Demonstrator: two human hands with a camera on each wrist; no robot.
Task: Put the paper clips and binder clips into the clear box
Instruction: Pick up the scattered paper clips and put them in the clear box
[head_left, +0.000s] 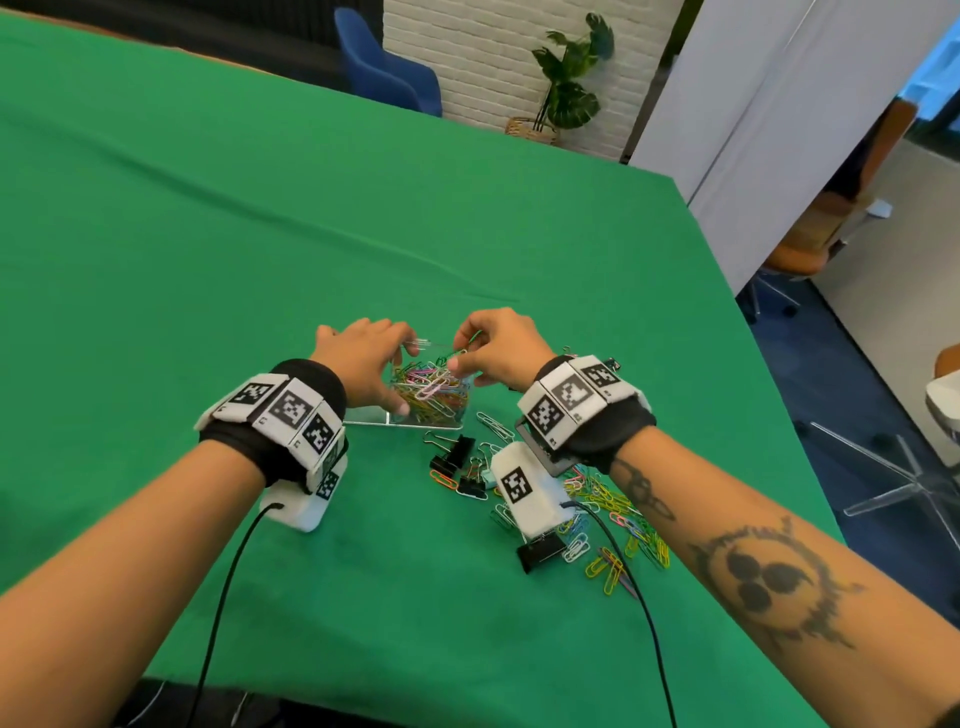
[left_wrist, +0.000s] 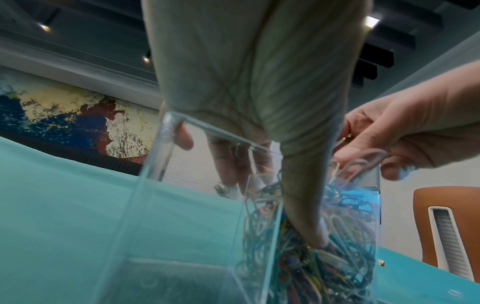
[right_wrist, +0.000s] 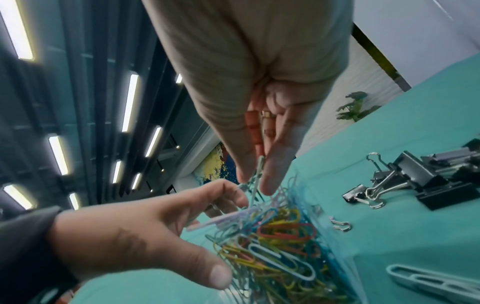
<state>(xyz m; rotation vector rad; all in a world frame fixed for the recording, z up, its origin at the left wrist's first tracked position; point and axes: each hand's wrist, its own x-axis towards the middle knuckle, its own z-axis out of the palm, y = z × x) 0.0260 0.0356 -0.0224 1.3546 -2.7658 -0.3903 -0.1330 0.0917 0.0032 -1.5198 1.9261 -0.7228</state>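
While our left hand (head_left: 363, 358) curls around the clear, square-walled plastic box (head_left: 415, 410) at frame centre, thumb pressed on its near wall and fingers over the far rim, our right hand (head_left: 498, 345) pinches a few thin wire paper clips (right_wrist: 255, 179) between thumb and fingertips just above the opening. The box sits on the green cloth table (head_left: 260, 208), heaped with coloured paper clips (head_left: 431, 389). Lower right of it, black binder clips (head_left: 454, 454) and loose coloured paper clips (head_left: 618, 530) lie scattered.
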